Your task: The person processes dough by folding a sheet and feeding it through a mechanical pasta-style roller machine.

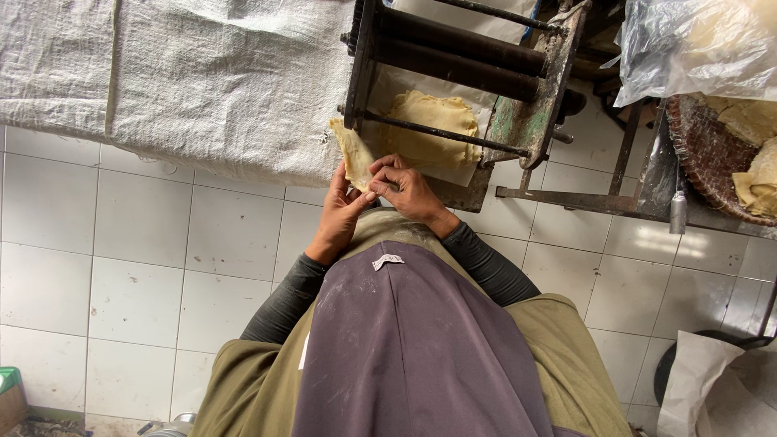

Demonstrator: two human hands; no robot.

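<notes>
Left hand (340, 212) and right hand (405, 188) meet below the roller machine (461, 48), fingers of both pinched shut on one thin yellow dough strip (354, 154); its long axis runs up and slightly left, away from the person. One folded dough sheet (433, 129) lies on the machine's tray, just beside. Two dark rollers; one basket (704, 154) at right.

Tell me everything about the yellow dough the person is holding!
The dough sheet is pale yellow, thin and floppy, with ragged edges. It hangs below the roller machine's lower rod. The left hand and right hand pinch its lower edge together. More folded dough lies behind it on the machine's tray.
</notes>
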